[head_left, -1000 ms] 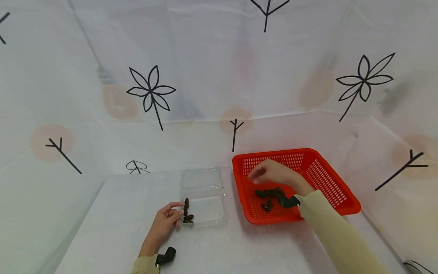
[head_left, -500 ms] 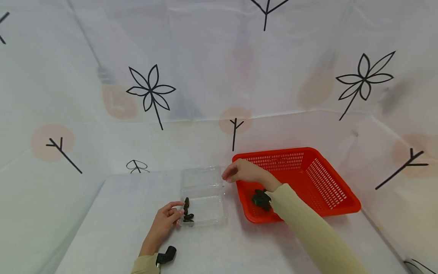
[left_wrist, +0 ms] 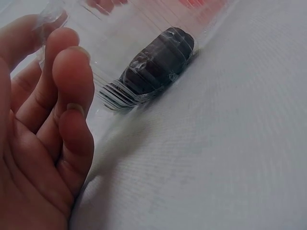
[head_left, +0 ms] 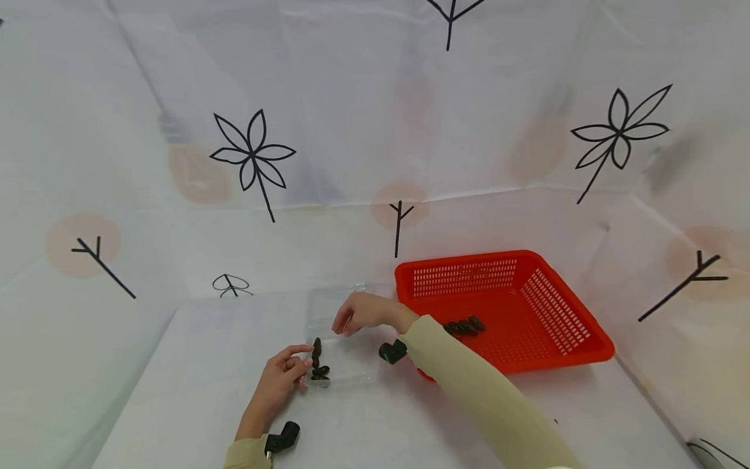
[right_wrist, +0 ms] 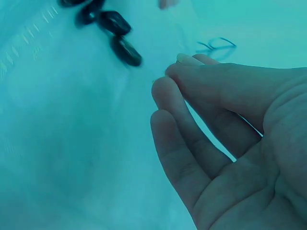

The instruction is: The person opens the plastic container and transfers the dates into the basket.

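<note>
My left hand (head_left: 278, 381) is at the left side of a clear plastic box (head_left: 354, 365), its fingers curled on the rim in the head and left wrist views. Several dark, glossy oval pieces (head_left: 317, 348) stand in a line along the box's left wall. One such piece (left_wrist: 160, 60) shows through the plastic in the left wrist view. My right hand (head_left: 369, 311) hovers over the box with fingertips drawn together, pointing down. In the right wrist view the thumb overlaps the fingertips (right_wrist: 165, 93); I cannot tell whether something small is pinched there.
The box's clear lid (head_left: 325, 303) lies opened back towards the wall. A red perforated basket (head_left: 545, 312) stands to the right with more dark oval pieces (head_left: 469, 324), partly hidden by my right sleeve (head_left: 469, 378). A patterned white cloth (head_left: 328, 163) rises behind the table.
My right hand has moved left, from over the red basket across its rim to above the plastic box. My left hand stays at the box's left side.
</note>
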Motion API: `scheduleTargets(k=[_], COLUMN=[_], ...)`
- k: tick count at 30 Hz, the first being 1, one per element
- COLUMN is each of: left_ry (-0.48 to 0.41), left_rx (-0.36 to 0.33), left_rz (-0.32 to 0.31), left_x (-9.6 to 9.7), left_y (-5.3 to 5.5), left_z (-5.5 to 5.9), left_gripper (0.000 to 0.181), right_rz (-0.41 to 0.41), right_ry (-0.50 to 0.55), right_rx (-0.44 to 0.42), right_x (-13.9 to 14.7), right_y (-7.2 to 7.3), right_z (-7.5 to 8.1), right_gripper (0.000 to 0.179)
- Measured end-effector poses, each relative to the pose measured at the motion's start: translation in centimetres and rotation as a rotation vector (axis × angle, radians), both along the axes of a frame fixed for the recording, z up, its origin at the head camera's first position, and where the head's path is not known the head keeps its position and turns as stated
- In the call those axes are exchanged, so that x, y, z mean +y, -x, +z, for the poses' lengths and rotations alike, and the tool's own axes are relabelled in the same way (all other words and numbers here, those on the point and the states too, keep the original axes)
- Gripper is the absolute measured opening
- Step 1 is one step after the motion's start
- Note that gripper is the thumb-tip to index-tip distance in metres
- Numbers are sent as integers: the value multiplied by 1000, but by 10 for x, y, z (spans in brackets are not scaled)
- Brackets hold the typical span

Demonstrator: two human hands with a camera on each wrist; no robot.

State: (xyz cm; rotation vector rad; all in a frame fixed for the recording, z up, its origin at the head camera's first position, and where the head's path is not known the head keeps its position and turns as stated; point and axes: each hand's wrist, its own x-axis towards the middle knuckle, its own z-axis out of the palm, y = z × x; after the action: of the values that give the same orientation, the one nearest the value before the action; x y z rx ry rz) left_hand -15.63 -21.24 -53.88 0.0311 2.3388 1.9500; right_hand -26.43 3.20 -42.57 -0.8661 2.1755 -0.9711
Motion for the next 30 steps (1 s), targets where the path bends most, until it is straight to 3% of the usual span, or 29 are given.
scheduleTargets(k=[7, 16, 30], left_ry=[-3, 6, 0], left_rx=[-1, 13, 16], left_rz=[8, 2, 12], left_x=[-1, -2, 1], left_y=[0, 0, -3], left_z=[1, 3, 2], left_gripper=[32, 31, 32], right_rz=[57, 109, 99], right_ry=[-70, -131, -162], right_rx=[-35, -25, 54], right_x=[-31, -47, -56], right_y=[-12, -23, -38], right_z=[-20, -37, -40], right_gripper=[20, 21, 16])
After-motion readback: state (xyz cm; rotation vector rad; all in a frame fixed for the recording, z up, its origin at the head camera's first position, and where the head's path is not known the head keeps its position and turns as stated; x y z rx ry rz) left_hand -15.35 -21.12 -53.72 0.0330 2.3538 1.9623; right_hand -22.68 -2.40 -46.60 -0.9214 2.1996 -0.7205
